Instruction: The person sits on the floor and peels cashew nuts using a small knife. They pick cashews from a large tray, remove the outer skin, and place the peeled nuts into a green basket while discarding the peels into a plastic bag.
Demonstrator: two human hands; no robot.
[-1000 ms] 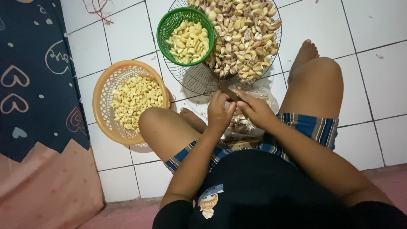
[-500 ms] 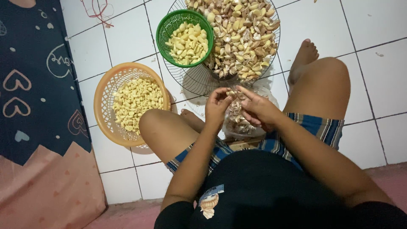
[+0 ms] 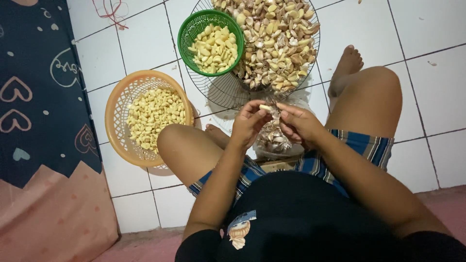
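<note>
Garlic clove (image 3: 265, 107) pinched in left hand (image 3: 248, 123) fingertips; right hand (image 3: 297, 125) curled beside it, contents unclear; wire tray rim (image 3: 218, 99) just ahead.

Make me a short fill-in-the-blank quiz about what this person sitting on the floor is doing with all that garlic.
1. The left hand pinches a pale garlic clove at its ____.
2. The small basket of peeled cloves is coloured ____.
3. The orange basket sits on the white ____ floor.
4. The unpeeled garlic lies in a round ____ tray.

Missing words: fingertips; green; tiled; wire
</note>
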